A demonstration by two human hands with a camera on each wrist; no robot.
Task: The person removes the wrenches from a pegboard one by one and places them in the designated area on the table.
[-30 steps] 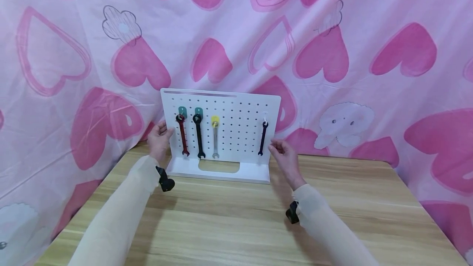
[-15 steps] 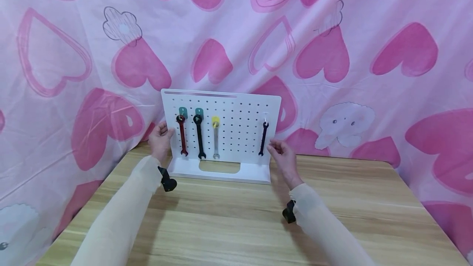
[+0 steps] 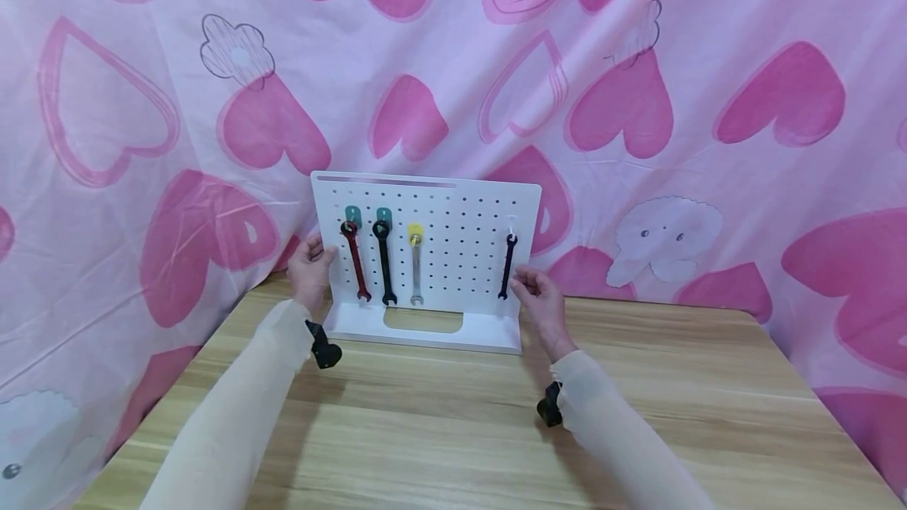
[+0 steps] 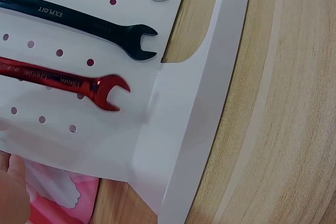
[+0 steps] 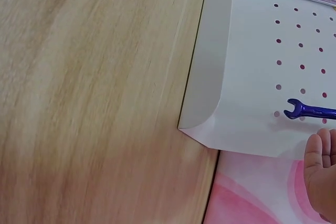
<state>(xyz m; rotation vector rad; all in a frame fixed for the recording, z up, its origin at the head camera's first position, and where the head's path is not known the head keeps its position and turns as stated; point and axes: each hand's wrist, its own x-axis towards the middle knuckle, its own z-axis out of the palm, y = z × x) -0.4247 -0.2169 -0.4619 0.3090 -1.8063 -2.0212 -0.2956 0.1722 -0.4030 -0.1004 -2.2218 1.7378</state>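
Observation:
A white pegboard stand (image 3: 468, 258) stands on the table at the back. My left hand (image 3: 310, 270) holds its left edge; in the left wrist view only part of that hand (image 4: 11, 195) shows. My right hand (image 3: 542, 301) pinches the right edge, beside a small dark blue wrench (image 3: 507, 267). In the right wrist view, its fingers overlap the board's edge just below this wrench (image 5: 312, 111). On the left half hang a red wrench (image 3: 356, 262), a black wrench (image 3: 386, 266) and a silver wrench (image 3: 416, 274). Fingertips behind the board are hidden.
Two green hooks (image 3: 353, 216), a yellow hook (image 3: 415, 231) and a clear hook (image 3: 512, 228) carry the wrenches. The wooden table (image 3: 425, 431) extends in front and to the right. A pink heart-print cloth (image 3: 453, 46) hangs close behind the board.
The red wrench's lower end has swung slightly to the right. My right hand has shifted a little left against the board's edge. The whole head view has drifted slightly.

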